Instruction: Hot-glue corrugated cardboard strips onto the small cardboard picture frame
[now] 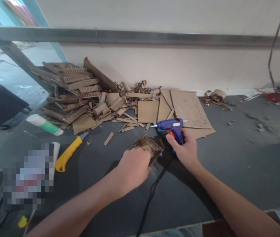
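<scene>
My right hand [188, 152] is wrapped round the handle of a blue glue gun [171, 124], with its nozzle pointing left. Below the gun a black cord runs down to the table's front edge. My left hand [136, 164] is closed on a small square corrugated cardboard piece [157, 149] with a ridged border. A pale, rounded part shows at its middle, half covered by the fingers. The glue gun's tip sits just above and to the right of this piece. My left fingertips are mostly hidden behind the hand.
A yellow utility knife [68, 154] and a white-and-green tube [45, 124] lie left. Behind them rise stacked cardboard frames [76, 79]. Cardboard scraps [110, 103] and flat corrugated sheets [189, 107] spread along the wall. A blurred-out object [31, 177] lies at the lower left.
</scene>
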{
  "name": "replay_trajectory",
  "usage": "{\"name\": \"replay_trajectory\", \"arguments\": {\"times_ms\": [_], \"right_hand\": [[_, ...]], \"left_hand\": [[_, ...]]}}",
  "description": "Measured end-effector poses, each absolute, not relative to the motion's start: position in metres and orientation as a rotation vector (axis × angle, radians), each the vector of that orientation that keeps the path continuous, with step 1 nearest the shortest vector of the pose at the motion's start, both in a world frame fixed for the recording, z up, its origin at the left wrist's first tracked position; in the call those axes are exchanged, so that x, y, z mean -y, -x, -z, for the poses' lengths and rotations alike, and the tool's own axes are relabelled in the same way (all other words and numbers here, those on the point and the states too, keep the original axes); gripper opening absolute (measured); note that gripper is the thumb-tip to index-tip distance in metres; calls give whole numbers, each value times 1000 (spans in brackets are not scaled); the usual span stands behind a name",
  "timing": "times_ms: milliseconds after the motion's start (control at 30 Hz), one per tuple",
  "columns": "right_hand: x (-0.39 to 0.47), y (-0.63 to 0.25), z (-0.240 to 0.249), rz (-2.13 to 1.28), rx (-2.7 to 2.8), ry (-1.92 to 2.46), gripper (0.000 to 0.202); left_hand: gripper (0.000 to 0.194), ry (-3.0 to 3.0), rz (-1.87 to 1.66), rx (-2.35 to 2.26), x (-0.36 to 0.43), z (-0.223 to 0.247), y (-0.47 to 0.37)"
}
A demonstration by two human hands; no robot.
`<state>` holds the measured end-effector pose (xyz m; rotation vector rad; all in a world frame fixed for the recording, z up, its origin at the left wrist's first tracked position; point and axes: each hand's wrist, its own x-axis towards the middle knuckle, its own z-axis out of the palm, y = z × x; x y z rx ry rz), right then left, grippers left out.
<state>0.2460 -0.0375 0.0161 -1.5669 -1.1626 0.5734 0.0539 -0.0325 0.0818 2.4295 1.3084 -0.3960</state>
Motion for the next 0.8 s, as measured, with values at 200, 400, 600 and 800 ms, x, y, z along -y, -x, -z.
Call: {"name": "replay_trajectory", "arguments": {"times_ms": [200,400,600,800], "right_hand": [[37,-247,-15,-574,1186,1580,39],[38,-247,-14,-534,1233,1568,38],[39,-248,-14,-547,1234,1563,39],[40,-247,-13,-562,1217,1594,41]], "left_hand": [[17,-2417,495,-1357,16,-90,-25],[16,-2386,414,-1350,21,-83,-19],[19,-2337,440,-1220,-1,-97,-17],[20,-2308,126,-1042,-22,-109,2]]}}
